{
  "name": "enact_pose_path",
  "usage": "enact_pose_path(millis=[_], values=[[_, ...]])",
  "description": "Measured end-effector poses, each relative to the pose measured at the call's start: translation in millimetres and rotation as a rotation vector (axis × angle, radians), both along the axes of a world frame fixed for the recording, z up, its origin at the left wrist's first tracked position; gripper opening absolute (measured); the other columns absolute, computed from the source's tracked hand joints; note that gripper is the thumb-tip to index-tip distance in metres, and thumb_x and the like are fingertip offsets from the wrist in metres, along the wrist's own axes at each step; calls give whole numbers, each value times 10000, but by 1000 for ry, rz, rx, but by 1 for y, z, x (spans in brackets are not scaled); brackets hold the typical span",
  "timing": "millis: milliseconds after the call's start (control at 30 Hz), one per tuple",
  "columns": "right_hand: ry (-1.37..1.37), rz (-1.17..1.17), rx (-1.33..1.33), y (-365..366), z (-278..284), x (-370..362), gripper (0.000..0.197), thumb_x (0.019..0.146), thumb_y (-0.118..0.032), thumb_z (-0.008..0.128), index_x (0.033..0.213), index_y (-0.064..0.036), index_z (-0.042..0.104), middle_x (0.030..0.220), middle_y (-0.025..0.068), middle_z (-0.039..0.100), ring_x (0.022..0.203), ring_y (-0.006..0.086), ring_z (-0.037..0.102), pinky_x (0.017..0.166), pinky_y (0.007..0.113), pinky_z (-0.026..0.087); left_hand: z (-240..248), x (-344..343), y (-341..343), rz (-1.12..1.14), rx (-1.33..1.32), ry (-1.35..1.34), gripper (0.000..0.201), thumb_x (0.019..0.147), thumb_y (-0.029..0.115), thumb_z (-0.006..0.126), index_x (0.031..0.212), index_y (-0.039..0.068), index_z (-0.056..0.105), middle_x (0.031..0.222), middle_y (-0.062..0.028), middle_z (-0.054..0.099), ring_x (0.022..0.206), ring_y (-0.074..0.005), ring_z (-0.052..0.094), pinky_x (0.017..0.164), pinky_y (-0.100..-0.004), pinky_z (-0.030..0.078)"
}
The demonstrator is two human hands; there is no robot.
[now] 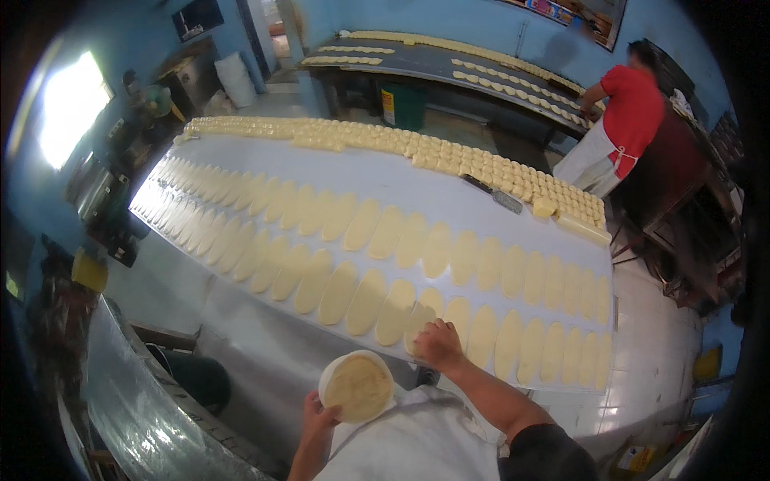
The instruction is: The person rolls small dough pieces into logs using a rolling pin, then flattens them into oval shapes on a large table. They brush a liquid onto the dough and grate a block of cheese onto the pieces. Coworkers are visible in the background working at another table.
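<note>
My left hand (pixel 319 415) grips a white round bowl (pixel 325 377) by its side, close to my apron. Inside the bowl lies a tan, powdery or paste-like filling (pixel 361 386). My right hand (pixel 440 346) is over the near row, its fingers curled together at the lower part of a flattened dough oval (pixel 426 309). Whatever those fingers may pinch is hidden. Two long rows of pale dough ovals (pixel 385 232) run across the white table (pixel 361 178). Along its far edge sit many small dough pieces (pixel 481 164) packed in rows.
A dark-handled metal scraper (pixel 505 200) lies near a dough chunk (pixel 544 208) and a dough roll (pixel 583 228). Behind, a person in red (pixel 634 108) works at a second table (pixel 425 66) with dough rows. A green bin (pixel 409 108) stands below it. A metal-sided counter (pixel 144 393) is at lower left.
</note>
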State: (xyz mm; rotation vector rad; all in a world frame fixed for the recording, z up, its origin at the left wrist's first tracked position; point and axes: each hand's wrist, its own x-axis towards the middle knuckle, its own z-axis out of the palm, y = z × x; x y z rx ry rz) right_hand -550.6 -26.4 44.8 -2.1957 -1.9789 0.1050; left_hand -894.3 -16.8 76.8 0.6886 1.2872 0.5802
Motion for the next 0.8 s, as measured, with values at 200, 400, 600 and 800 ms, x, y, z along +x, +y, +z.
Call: enact_pose_path(millis=[200, 400, 600, 800], values=[[76, 46, 145, 37, 1, -20, 123, 797, -284, 670, 758, -193, 743, 859, 10, 634, 941, 241, 586, 829, 429, 436, -1, -21, -2, 115, 15, -34, 742, 770, 72, 697, 1401, 40, 309, 1308, -201, 527, 1118, -361, 628, 839, -509, 599], [48, 78, 111, 55, -6, -40, 132, 812, -301, 696, 766, -185, 740, 847, 24, 638, 928, 249, 590, 806, 437, 442, 23, -18, 3, 123, 6, -14, 742, 769, 103, 711, 1395, 32, 319, 1326, -205, 505, 1149, -329, 602, 892, -474, 565], [9, 461, -77, 29, 67, -129, 112, 803, -232, 687, 766, -138, 733, 859, 36, 668, 908, 257, 621, 803, 432, 461, 21, -20, 4, 107, 12, -44, 747, 786, 105, 669, 1427, 33, 294, 1318, -204, 514, 1143, -327, 591, 866, -492, 559], [20, 593, -185, 25, 47, -154, 89, 773, -163, 653, 753, -120, 728, 834, 25, 664, 916, 246, 642, 809, 414, 458, 12, -25, 18, 43, 6, -83, 757, 789, 93, 730, 1414, 29, 308, 1306, -205, 501, 1168, -322, 582, 923, -441, 554]])
